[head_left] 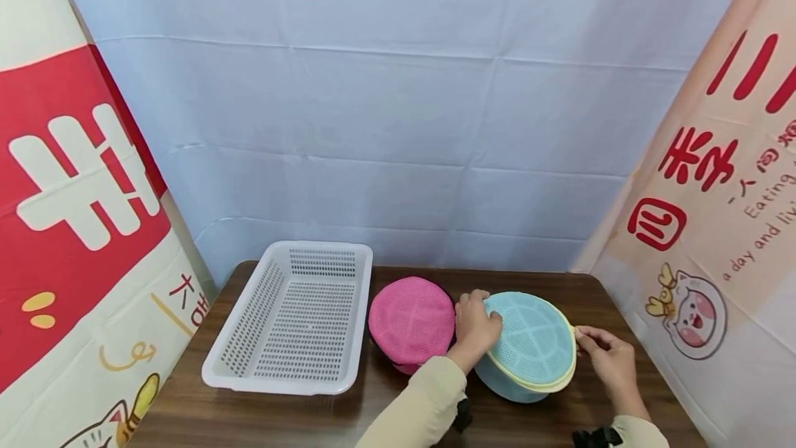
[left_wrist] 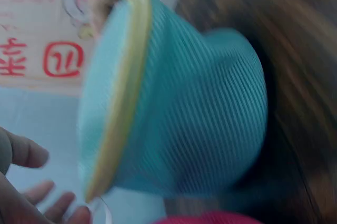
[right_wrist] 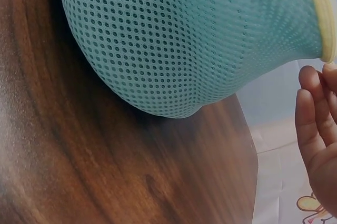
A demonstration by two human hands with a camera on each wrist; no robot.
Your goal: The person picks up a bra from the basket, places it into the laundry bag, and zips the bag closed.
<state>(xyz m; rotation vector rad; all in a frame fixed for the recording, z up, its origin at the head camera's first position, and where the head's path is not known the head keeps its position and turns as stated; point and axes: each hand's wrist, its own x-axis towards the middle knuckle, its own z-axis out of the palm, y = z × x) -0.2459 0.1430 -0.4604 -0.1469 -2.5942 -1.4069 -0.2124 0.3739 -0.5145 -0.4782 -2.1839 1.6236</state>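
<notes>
A round blue mesh laundry bag [head_left: 531,337] with yellow edging [left_wrist: 125,98] stands upright on the table, its flat mesh top closed over. At its right side, my right hand [head_left: 608,361] pinches the yellow edge between thumb and fingertips; in the right wrist view the fingers [right_wrist: 311,108] meet the trim's end. My left hand [head_left: 477,323] hovers by the bag's upper left rim. Its fingers [left_wrist: 58,205] are spread and loosely bent, apart from the mesh in the left wrist view, and hold nothing.
A pink mesh bag [head_left: 412,323] sits just left of my left hand. Farther left lies a white perforated plastic basket [head_left: 363,310]. The dark wooden table [head_left: 336,420] ends at a pale blue cloth backdrop [head_left: 385,123], with printed cloths at both sides.
</notes>
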